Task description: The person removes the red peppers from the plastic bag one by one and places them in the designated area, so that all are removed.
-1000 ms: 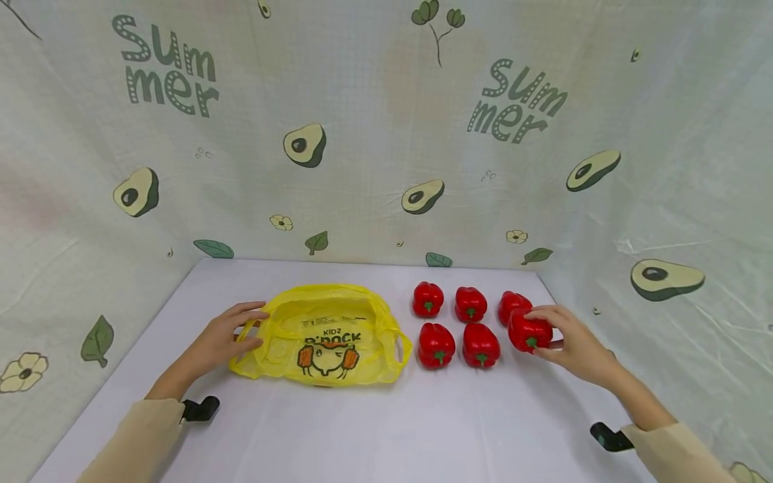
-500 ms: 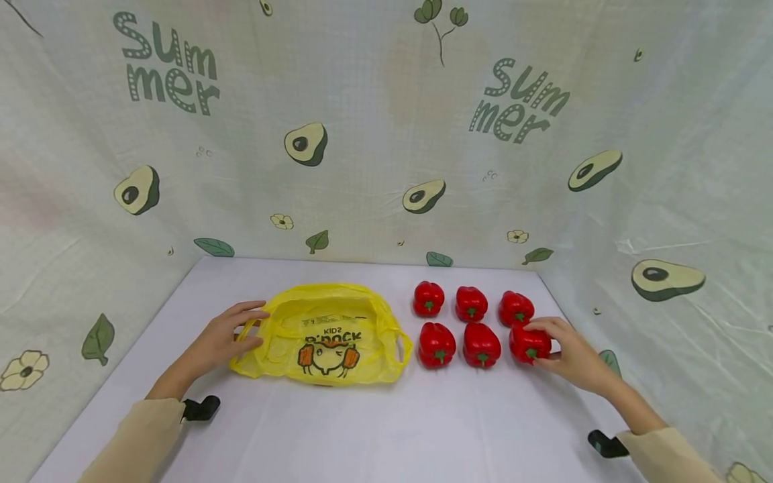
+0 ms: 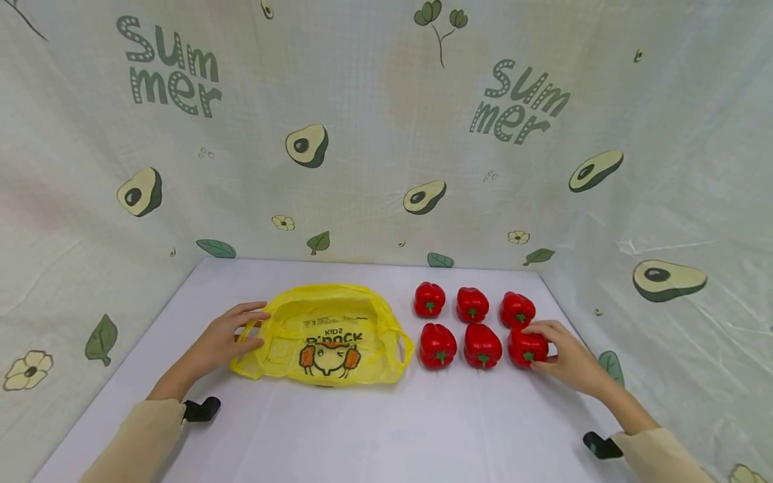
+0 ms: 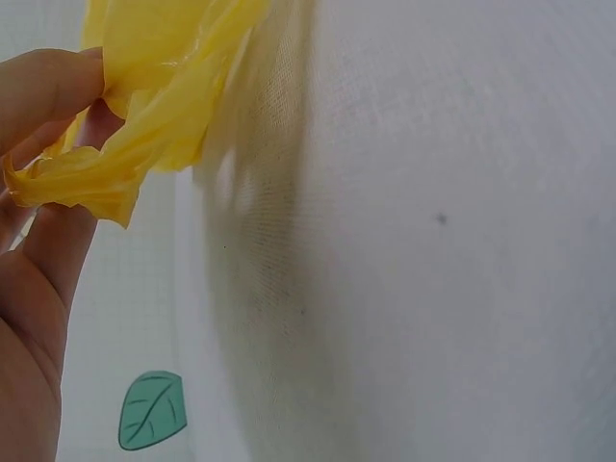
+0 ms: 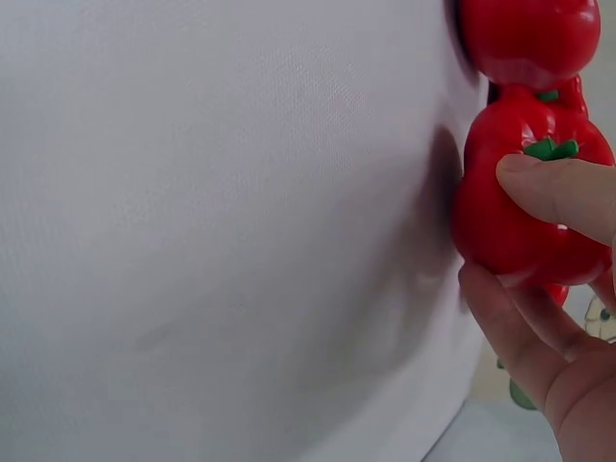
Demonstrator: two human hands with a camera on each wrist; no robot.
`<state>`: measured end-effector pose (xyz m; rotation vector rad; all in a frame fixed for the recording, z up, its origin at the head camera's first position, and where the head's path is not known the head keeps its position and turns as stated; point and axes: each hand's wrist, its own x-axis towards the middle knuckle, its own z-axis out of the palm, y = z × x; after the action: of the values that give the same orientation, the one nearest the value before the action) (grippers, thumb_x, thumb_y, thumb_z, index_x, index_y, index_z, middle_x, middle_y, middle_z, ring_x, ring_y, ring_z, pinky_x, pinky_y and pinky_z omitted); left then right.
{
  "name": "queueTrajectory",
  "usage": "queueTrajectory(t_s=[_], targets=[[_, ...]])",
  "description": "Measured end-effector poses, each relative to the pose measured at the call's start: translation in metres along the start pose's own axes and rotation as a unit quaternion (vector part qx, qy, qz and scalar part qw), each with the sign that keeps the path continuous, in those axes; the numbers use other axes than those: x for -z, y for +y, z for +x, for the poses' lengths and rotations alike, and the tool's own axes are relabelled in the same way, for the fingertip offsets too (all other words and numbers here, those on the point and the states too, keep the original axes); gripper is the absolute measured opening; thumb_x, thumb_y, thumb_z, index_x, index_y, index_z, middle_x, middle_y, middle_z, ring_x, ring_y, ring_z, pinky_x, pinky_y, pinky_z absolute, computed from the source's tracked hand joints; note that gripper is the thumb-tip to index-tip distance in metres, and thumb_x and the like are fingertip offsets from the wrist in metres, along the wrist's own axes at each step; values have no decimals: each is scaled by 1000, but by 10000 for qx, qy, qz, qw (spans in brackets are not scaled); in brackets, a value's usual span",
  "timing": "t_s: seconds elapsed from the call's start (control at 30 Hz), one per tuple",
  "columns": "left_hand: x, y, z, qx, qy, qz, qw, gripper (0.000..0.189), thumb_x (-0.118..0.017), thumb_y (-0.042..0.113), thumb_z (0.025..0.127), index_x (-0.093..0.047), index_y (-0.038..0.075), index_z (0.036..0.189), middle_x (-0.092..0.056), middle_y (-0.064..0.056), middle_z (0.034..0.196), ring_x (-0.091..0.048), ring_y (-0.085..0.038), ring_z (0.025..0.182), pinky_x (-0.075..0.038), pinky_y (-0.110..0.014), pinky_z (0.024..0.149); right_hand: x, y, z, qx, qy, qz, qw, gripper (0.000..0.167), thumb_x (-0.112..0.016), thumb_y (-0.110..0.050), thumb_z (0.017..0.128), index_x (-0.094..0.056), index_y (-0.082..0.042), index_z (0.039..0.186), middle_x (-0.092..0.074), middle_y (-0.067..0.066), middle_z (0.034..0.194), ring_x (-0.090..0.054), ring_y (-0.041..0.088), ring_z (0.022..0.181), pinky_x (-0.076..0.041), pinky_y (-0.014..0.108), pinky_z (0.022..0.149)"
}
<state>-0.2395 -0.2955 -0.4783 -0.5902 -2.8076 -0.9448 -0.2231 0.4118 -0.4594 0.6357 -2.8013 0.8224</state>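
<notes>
A yellow plastic bag (image 3: 331, 335) with a cartoon print lies on the table, its mouth spread wide. At its left side my left hand (image 3: 220, 339) holds the handle; in the left wrist view the fingers (image 4: 53, 91) are around a strip of the yellow plastic bag (image 4: 164, 96). On the right, my right hand (image 3: 570, 359) grips a red bell pepper (image 3: 527, 349) with a green stem, at the right end of the front row. The right wrist view has the thumb on this bell pepper (image 5: 510, 217) near its stem and fingers beneath.
Two red bell peppers (image 3: 437, 346) (image 3: 482, 345) stand left of the held one. Behind them is a row of three more bell peppers (image 3: 429, 300) (image 3: 472, 304) (image 3: 517, 310). A white-covered table (image 3: 386, 436) meets printed cloth (image 3: 362, 80) at the back and sides.
My right hand has brought the bell pepper down and toward me, to the right end of the front row, uncovering the pepper behind. The left hand and the bag hold still.
</notes>
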Motion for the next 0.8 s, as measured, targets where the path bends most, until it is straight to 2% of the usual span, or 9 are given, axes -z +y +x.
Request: queueTrajectory(t_s=[0.23,0.6,0.8], targets=[[2,1,-1,-13,11,53,10000,53,-85,12,91,-66,8,141,-47,-15,161,-44,-46,145,-51,-66,106,-7,4,0,-105,-76,42,9999,68,-92,4,76,-63,-11,135,-55,20,136,-57,45,122,-67,37,76],[2,7,2,-93,51,63,9999,51,-86,11,90,-69,8,138,-49,-17,159,-45,-48,143,-49,-68,107,-3,5,-3,-338,-215,190,9990,69,-93,1,77,-61,-11,137,-54,22,137,-56,47,123,-67,42,77],[3,6,1,-59,-12,92,9999,51,-85,17,92,-68,11,140,-47,-15,161,-47,-47,142,-56,-63,100,3,-1,-5,-359,-374,239,9984,71,-93,-2,79,-59,-11,141,-53,23,140,-54,48,126,-67,46,78]])
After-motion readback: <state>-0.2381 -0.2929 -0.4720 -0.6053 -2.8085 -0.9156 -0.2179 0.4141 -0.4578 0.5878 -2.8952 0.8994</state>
